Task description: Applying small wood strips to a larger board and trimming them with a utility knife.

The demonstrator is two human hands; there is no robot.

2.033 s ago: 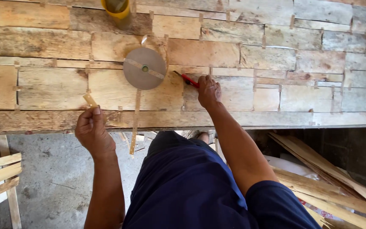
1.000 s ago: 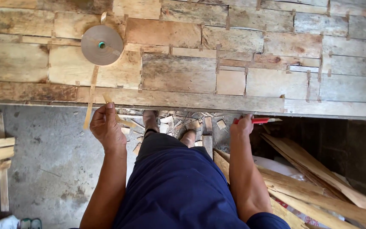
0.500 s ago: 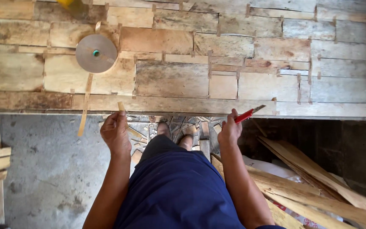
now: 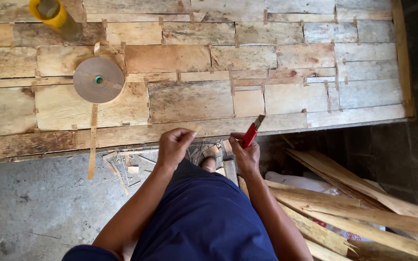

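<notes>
1. Rough concrete floor is seen below a low platform of patched veneer sheets, whose pieces are joined edge to edge with short strips of tape.
2. A red-handled utility knife is gripped in the right hand, fingers closed round the handle; its long axis is tilted up and to the right, blade end just over the near edge of the platform.
3. The left hand is held curled, fingertips pinched together; a small pale scrap may be held there, but this cannot be told for certain.
4. Both hands are kept at the platform's near edge, close together but apart, above the person's knees in dark blue cloth.
5. A flat roll of brown paper tape is laid on the veneer, up and to the left of the hands; the left hand is the nearer one. A loose tail of tape is hung from it straight down over the edge toward the floor.
6. A yellow container is stood at the far left of the platform.
7. Long wood offcuts are piled on the right, and small chips are scattered under the edge.
</notes>
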